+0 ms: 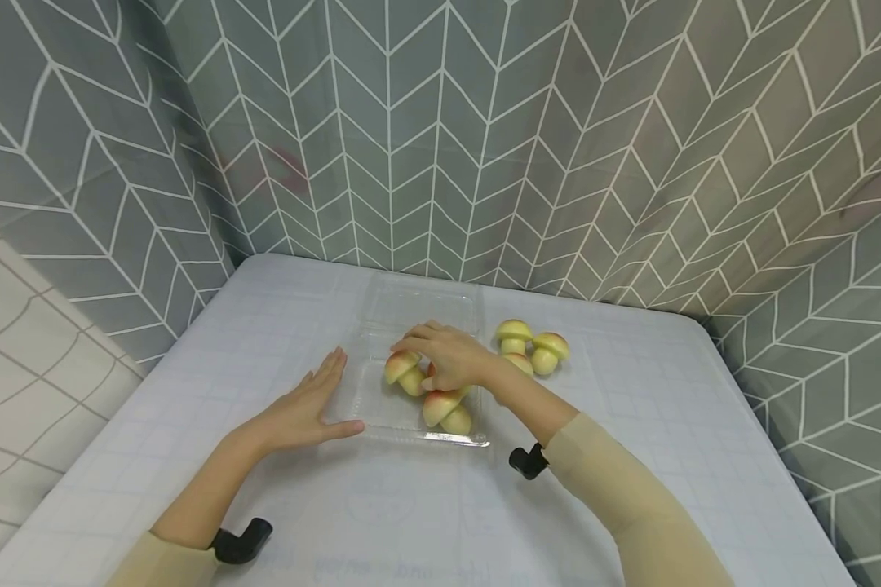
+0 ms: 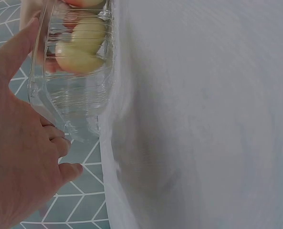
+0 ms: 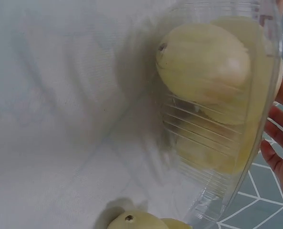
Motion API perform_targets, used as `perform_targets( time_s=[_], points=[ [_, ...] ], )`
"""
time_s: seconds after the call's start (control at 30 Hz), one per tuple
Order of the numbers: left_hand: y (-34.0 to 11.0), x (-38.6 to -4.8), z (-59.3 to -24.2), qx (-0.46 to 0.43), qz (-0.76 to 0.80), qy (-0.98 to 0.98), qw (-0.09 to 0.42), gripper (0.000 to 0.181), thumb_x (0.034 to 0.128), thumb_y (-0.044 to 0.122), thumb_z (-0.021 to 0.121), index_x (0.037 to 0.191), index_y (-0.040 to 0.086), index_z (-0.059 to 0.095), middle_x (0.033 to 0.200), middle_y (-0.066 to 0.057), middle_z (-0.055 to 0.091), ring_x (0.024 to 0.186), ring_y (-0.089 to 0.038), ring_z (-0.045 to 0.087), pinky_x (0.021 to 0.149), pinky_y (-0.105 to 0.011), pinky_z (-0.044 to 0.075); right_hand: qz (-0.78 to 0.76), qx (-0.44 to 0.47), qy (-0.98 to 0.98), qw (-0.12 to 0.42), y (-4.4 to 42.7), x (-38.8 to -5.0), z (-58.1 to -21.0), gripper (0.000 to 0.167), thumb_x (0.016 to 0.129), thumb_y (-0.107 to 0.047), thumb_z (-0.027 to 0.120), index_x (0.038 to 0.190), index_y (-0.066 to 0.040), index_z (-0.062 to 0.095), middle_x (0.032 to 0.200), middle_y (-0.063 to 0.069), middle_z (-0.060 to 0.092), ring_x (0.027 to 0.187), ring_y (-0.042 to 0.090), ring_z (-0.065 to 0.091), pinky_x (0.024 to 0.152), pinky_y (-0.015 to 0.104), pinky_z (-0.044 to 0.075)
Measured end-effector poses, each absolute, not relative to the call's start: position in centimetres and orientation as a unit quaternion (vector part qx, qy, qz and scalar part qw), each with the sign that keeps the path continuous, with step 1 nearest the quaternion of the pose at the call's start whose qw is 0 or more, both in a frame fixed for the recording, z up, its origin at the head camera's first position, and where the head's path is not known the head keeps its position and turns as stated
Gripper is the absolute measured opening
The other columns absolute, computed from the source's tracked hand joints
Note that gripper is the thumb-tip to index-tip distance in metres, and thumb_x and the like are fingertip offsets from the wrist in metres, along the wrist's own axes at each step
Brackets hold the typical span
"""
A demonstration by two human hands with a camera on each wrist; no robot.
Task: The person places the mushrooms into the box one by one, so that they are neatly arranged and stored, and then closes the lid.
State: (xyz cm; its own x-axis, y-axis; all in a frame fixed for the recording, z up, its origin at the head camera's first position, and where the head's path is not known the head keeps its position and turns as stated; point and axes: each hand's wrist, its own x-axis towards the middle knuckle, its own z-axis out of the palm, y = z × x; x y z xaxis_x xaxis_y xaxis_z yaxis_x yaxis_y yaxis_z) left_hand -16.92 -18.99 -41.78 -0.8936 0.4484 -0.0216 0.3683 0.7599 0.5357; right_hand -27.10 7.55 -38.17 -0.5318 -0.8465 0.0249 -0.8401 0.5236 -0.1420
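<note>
A clear plastic clamshell box lies with its lid folded back, away from me. Inside are several pale yellow mushroom-shaped pieces with reddish caps: a left mushroom and a front mushroom show best. My right hand reaches over the box from the right, its fingers and thumb curled round a mushroom mostly hidden under it. Beside the box's left wall, my left hand has its fingers extended and thumb spread. In the left wrist view the left thumb touches the box rim.
Right of the box, several more mushrooms stand close together on the table, partly behind my right forearm. A white cloth covers the table. Behind it hangs a grey curtain with white zigzag lines.
</note>
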Motion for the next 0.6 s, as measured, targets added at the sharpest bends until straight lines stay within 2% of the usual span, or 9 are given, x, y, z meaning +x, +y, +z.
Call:
perform_targets(
  time_s=[0.17, 0.3, 0.43, 0.6],
  points=[
    [-19.0, -17.0, -41.7, 0.219, 0.27, 0.935, 0.074, 0.113, 0.0844, 0.061, 0.062, 0.15, -0.01, 0.003, 0.158, -0.025, -0.001, 0.145, -0.038, 0.002, 0.114, -0.058, 0.01, -0.082, -0.476, 0.875, 0.015, 8.1, -27.0, -38.0, 0.067, 0.076, -0.027, 0.08, 0.137, -0.021, 0.052, 0.135, 0.0, 0.052, 0.126, 0.02, 0.044, 0.101, 0.041, 0.042],
    [-18.9, -17.0, -41.7, 0.217, 0.273, 0.934, 0.074, 0.113, 0.0837, 0.06, 0.063, 0.15, -0.01, 0.003, 0.158, -0.025, -0.001, 0.145, -0.038, 0.002, 0.114, -0.058, 0.01, -0.125, -0.449, 0.885, 0.003, 9.1, -26.6, -37.8, 0.076, 0.073, -0.042, 0.082, 0.139, -0.023, 0.049, 0.136, -0.001, 0.05, 0.127, 0.019, 0.043, 0.101, 0.042, 0.042],
    [-18.9, -17.0, -41.8, 0.219, 0.27, 0.935, 0.073, 0.114, 0.0836, 0.06, 0.064, 0.15, -0.01, 0.003, 0.158, -0.025, -0.001, 0.145, -0.038, 0.002, 0.114, -0.058, 0.01, -0.167, -0.42, 0.891, -0.033, 11.1, -26.2, -38.0, 0.082, 0.068, -0.052, 0.082, 0.137, -0.024, 0.049, 0.134, -0.001, 0.05, 0.125, 0.019, 0.046, 0.099, 0.043, 0.043],
    [-18.9, -16.9, -41.8, 0.22, 0.273, 0.934, 0.072, 0.113, 0.0842, 0.059, 0.064, 0.15, -0.01, 0.003, 0.158, -0.025, 0.0, 0.145, -0.037, 0.001, 0.114, -0.058, 0.01, -0.219, -0.384, 0.893, -0.084, 13.9, -25.6, -37.8, 0.088, 0.061, -0.055, 0.085, 0.135, -0.021, 0.05, 0.135, 0.001, 0.049, 0.123, 0.021, 0.046, 0.095, 0.045, 0.045]
  ],
)
